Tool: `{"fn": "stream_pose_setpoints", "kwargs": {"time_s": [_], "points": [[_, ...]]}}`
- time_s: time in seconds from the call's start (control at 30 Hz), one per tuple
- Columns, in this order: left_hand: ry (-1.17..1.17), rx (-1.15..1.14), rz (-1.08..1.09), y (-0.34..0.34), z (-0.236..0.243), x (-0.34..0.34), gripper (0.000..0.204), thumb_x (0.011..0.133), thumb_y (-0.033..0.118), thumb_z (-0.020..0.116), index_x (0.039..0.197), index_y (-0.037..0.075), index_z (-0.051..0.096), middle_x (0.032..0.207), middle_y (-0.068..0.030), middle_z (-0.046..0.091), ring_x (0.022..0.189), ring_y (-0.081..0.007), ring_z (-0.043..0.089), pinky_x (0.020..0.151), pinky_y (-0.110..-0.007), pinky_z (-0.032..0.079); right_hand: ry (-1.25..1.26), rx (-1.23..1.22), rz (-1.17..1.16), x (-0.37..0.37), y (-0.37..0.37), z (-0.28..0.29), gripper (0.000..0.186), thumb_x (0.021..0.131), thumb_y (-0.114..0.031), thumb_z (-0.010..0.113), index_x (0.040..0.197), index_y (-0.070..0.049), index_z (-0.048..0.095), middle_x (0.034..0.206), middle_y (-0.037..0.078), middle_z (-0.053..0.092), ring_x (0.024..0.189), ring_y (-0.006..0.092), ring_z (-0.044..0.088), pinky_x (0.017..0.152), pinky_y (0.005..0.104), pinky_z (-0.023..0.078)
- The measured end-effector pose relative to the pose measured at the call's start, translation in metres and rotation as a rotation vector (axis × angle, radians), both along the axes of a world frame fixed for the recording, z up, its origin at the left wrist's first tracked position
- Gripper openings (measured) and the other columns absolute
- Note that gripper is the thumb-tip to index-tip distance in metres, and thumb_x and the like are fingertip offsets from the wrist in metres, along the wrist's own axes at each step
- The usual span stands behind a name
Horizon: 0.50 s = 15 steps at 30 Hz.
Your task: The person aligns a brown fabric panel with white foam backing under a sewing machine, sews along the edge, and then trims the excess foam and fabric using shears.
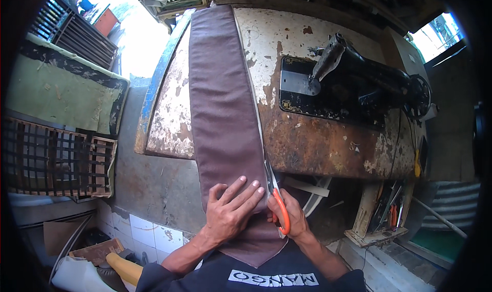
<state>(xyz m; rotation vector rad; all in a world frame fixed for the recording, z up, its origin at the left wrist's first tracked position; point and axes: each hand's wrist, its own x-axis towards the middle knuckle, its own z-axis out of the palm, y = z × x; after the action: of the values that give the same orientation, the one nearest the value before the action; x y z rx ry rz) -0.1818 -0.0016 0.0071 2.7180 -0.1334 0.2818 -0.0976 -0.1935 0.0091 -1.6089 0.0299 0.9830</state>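
Note:
A long strip of dark brown upholstery fabric (220,92) runs from the far edge of the worn table to my lap. My left hand (230,210) lies on the strip with its fingers spread, pressing on the near part. In my right hand (292,212) is a pair of orange-handled scissors (281,207), gripped through the handles. Their blades point away from me along the strip's right edge, where a pale margin shows. The near end of the fabric hangs against my shirt.
A black sewing machine (369,82) stands on the right of the peeling table (307,143). Below it, a wooden holder (366,225) contains several tools. On the left are a green padded panel (61,92) and a frame with woven black straps (56,158).

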Motion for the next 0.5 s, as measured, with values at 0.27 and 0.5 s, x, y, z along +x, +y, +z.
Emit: {"fn": "stream_pose_setpoints", "kwargs": {"time_s": [0.27, 0.5], "points": [[0.026, -0.067, -0.073, -0.004, 0.005, -0.019, 0.042, 0.093, 0.021, 0.071, 0.135, 0.019, 0.071, 0.14, 0.0006, 0.069, 0.131, -0.0216, 0.063, 0.095, -0.043, 0.043, -0.221, -0.074, 0.03, 0.004, 0.005, -0.003, 0.051, 0.099, -0.053, 0.072, 0.092, -0.005, 0.057, 0.076, 0.003, 0.057, 0.067, 0.0125, 0.053, 0.061, 0.0312, 0.046], [0.049, -0.086, -0.119, -0.001, 0.003, -0.022, 0.047, 0.09, 0.019, 0.072, 0.137, 0.02, 0.07, 0.142, 0.0005, 0.068, 0.132, -0.0222, 0.062, 0.094, -0.043, 0.045, -0.148, -0.132, -0.04, -0.004, 0.008, -0.012, 0.05, 0.096, -0.048, 0.078, 0.087, -0.004, 0.056, 0.074, 0.004, 0.055, 0.07, 0.0129, 0.051, 0.062, 0.0339, 0.047]]}}
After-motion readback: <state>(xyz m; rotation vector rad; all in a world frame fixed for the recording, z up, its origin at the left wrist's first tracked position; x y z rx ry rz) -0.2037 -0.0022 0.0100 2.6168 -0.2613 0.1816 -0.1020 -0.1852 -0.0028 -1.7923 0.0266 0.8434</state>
